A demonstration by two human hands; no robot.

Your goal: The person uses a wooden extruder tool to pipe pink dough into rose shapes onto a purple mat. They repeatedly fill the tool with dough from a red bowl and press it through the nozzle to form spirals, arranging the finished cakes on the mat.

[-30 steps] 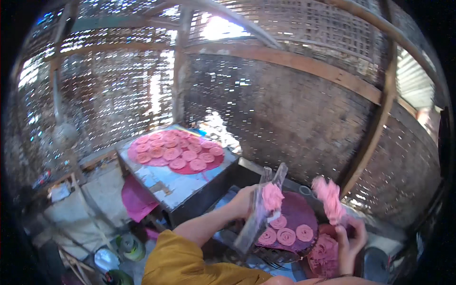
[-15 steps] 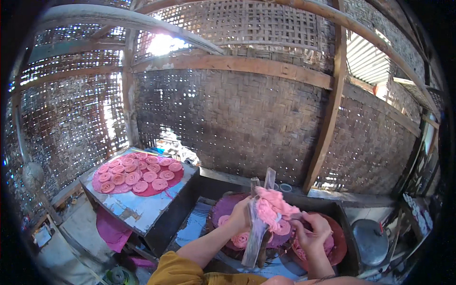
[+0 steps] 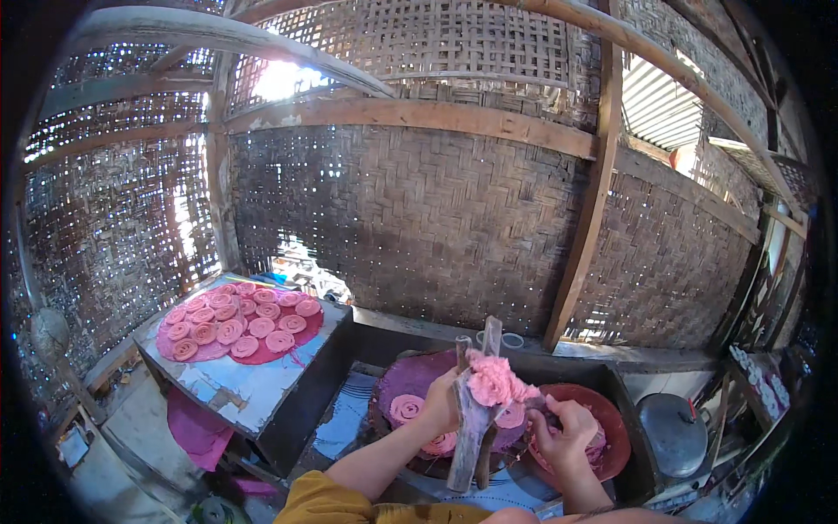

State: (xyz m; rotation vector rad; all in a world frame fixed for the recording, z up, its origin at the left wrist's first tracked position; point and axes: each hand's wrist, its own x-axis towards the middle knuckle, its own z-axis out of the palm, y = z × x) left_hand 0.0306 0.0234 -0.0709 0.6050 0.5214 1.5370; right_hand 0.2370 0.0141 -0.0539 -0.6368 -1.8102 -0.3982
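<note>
My left hand (image 3: 443, 403) is wrapped round a worn wooden tool (image 3: 472, 441) with two crossing bars, held tilted above a round purple mat (image 3: 419, 374). A ruffled lump of pink dough (image 3: 492, 381) clings to the tool's upper part and tapers to the right. At that tapering end, the fingers of my right hand (image 3: 567, 432) are bent and pinch the dough. Pink spiral coils (image 3: 407, 407) lie on the mat beneath, partly hidden by the tool and my left hand. Below my right hand, a reddish-brown bowl (image 3: 618, 444) holds more pink dough.
To the left, a box-like table (image 3: 209, 384) carries many pink coils (image 3: 230, 331) on round mats. A dark raised rim (image 3: 642, 410) borders my work area. Beyond it at right sits a lidded metal pot (image 3: 670, 437). A woven bamboo wall (image 3: 436, 210) stands behind.
The pink dough on the tool is bunched more tightly and hangs less loosely. My right hand has shifted slightly down and left. The whole view has turned a little to the right.
</note>
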